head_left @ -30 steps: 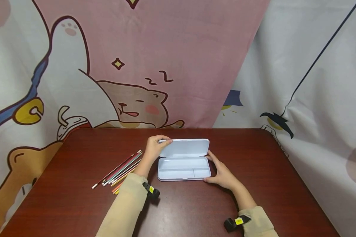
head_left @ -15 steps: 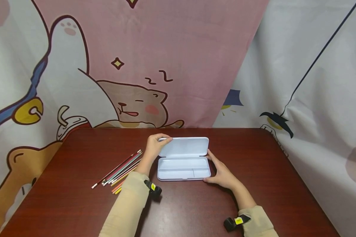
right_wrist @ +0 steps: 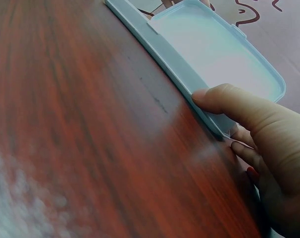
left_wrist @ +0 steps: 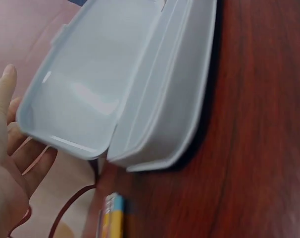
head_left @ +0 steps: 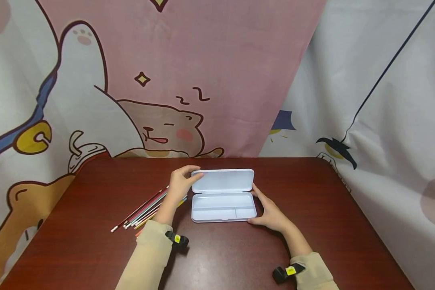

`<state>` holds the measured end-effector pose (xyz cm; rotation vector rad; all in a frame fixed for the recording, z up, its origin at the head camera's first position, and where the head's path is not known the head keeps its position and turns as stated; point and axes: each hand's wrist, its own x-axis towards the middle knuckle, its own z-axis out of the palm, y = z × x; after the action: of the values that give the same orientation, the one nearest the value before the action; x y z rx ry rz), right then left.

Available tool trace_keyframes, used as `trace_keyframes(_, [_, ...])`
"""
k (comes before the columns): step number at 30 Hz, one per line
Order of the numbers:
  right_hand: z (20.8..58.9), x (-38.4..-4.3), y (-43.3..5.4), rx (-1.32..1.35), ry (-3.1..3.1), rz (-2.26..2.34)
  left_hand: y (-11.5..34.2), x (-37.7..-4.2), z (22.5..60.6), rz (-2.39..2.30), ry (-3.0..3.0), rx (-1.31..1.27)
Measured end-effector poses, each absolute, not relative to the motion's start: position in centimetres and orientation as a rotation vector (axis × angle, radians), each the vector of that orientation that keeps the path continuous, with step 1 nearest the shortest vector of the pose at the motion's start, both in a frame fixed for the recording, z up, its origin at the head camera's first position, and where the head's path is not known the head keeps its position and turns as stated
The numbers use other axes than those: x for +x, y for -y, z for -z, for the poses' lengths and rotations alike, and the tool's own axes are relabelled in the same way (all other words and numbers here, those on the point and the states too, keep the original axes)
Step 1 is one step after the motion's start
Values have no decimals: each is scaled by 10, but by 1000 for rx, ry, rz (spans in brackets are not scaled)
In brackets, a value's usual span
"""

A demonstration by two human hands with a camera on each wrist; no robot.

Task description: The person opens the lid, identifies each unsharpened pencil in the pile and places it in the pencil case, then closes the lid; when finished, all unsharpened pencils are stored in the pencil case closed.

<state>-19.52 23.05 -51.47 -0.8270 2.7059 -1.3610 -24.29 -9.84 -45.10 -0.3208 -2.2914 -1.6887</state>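
A white plastic pencil case lies on the table with its lid raised; its compartments hold nothing. My left hand is at the lid's left corner. In the left wrist view its thumb stands apart from the lid, while the other fingers reach behind the lid's edge. My right hand holds the case's right end, the thumb on the front edge and the fingers round the side. Several colored pencils lie in a slanted bundle left of the case, partly hidden by my left arm.
The dark red-brown wooden table ends at a cartoon-printed cloth hanging behind it. Both wrists wear small black cameras, the left one low over the table.
My left hand has shifted slightly left, its thumb now farther toward the lid's left corner, uncovering pencil tips beside the case. The right hand stays in place.
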Motion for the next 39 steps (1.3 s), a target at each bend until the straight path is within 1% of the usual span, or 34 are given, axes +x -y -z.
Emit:
trace_keyframes(5, [514,-195,-231,-829,-2714,1361,113,-228,447,1748,2181,-305])
trace_keyframes(10, [514,-195,-231,-820,-2711,1354,130,-208,443,1672,2145,-307])
trace_keyframes(16, [515,-195,-231,-824,-2706,1361,140,-172,413,1513,2223,-304])
trace_keyframes(18, [516,-195,-231,-824,-2704,1363,148,-168,417,1463,2241,-315])
trace_keyframes(23, [517,-196,-231,-837,-2714,1359,174,-173,444,1340,2260,-362])
trace_keyframes(32, [517,-195,-230,-821,-2715,1354,204,-159,452,1142,2337,-351])
trace_keyframes(39, [517,-196,-230,-807,-2717,1347,231,-148,465,1044,2387,-277])
